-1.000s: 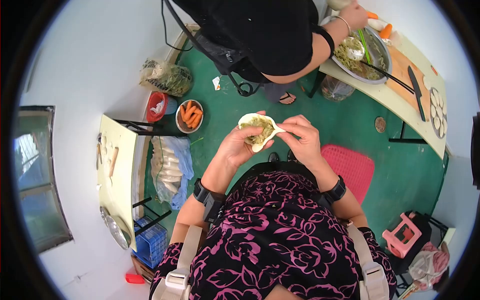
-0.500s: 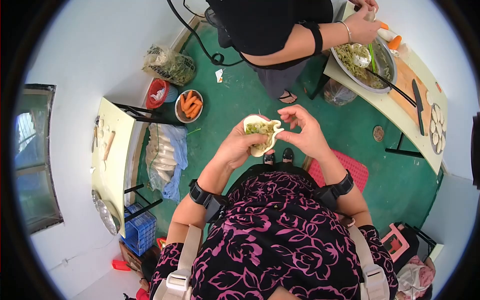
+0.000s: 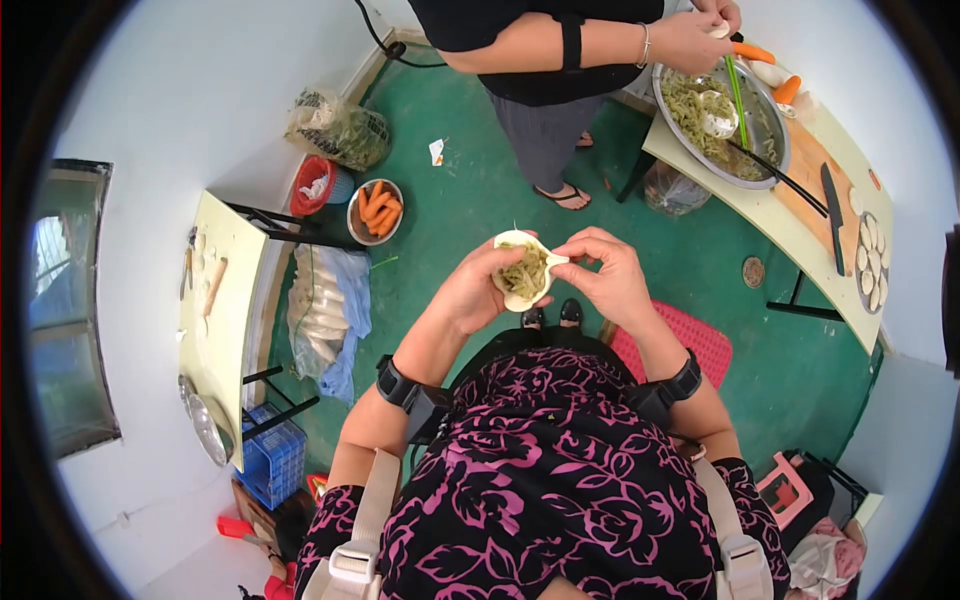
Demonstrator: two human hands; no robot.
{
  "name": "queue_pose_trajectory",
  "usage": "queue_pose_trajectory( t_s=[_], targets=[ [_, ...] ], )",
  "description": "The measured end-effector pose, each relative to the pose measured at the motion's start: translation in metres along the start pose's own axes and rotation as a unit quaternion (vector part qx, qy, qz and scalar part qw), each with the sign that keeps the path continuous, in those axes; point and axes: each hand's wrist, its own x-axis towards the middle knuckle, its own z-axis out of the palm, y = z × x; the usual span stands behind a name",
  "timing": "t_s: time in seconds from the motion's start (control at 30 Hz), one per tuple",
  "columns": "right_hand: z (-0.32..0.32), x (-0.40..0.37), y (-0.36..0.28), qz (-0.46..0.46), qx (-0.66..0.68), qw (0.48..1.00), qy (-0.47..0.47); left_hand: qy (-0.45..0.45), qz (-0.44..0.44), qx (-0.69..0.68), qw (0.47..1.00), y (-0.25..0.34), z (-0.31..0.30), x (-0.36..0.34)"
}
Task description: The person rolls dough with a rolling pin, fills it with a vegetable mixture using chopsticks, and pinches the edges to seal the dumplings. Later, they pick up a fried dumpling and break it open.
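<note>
A round dough wrapper [image 3: 515, 301] with shredded green filling [image 3: 524, 272] lies cupped in my left hand [image 3: 470, 290], in front of my body. The thumb of that hand rests at the filling's edge, and its fingers support the wrapper from below. My right hand [image 3: 610, 277] pinches the wrapper's right edge between thumb and fingertips, drawing the dough out into a small point. The top of the wrapper is open, so the filling shows.
A co-worker [image 3: 550, 60] stands ahead, hands over a metal bowl of filling [image 3: 768, 125] on the right table. A knife [image 3: 833, 215], chopsticks [image 3: 800, 190] and a tray of dumplings [image 3: 873, 262] are there. A rolling pin [image 3: 215, 287] lies left; a carrot bowl [image 3: 377, 212] stands on the floor.
My right fingers have closed on the wrapper's edge, and my left thumb has drawn back from the filling's middle. The co-worker's arm and body have shifted.
</note>
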Motion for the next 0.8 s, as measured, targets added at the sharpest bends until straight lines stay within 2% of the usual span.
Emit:
queue_pose_trajectory(
  t_s=[0.2, 0.4, 0.5, 0.7, 0.8],
  targets=[
    [-0.002, -0.003, -0.004, -0.088, -0.092, 0.991, 0.034, 0.054, 0.026, 0.088, 0.994, -0.004, 0.002, 0.009],
    [-0.009, 0.002, -0.011, -0.120, -0.085, 0.989, -0.019, 0.044, 0.034, 0.181, 0.982, -0.005, 0.007, 0.013],
    [-0.009, 0.007, -0.024, -0.033, -0.057, 0.998, 0.008, 0.031, 0.034, 0.212, 0.976, -0.002, 0.008, 0.012],
    [-0.012, 0.010, -0.015, 0.027, -0.022, 0.997, -0.070, 0.059, 0.052, 0.229, 0.970, -0.002, 0.015, 0.011],
    [-0.013, 0.011, -0.008, 0.026, -0.017, 0.995, -0.093, 0.061, 0.029, 0.246, 0.967, -0.001, 0.010, 0.014]
  ],
)
